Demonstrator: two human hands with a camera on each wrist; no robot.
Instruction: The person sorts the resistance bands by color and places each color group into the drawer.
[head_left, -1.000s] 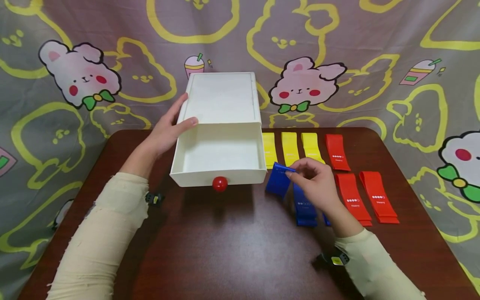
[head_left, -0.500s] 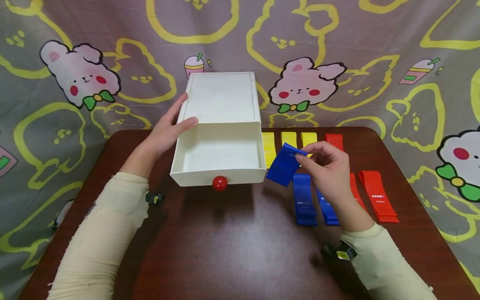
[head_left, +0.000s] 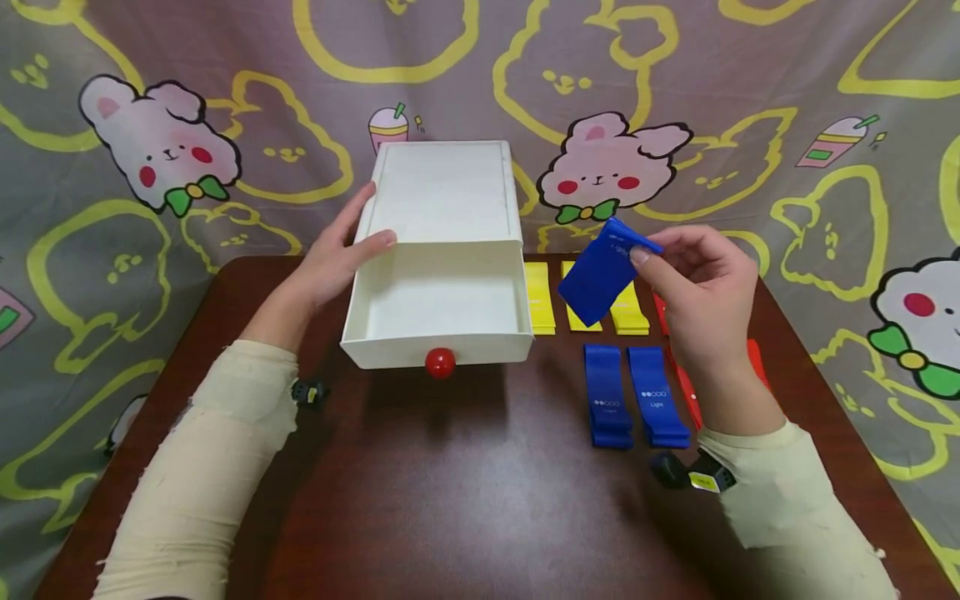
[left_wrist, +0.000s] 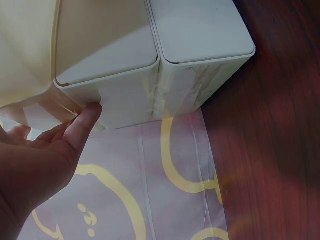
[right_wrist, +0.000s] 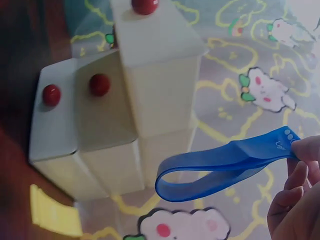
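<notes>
The right hand (head_left: 708,292) pinches a rubbery blue loop band (head_left: 598,279) reading "Light", raised right of the white plastic drawer box (head_left: 446,192); the left hand (head_left: 335,260), fingers extended, touches its left side; right of the box, a folded blue strip (head_left: 653,392) reads "Light"

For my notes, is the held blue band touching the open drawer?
Apart: the head view shows a gap between the held blue band and drawer, with a yellow band visible.

a grey cloth (head_left: 457,112) printed with rabbits (head_left: 168,154) and yellow outlines (head_left: 386,76) hangs behind the dark brown tabletop (head_left: 450,500).
</notes>
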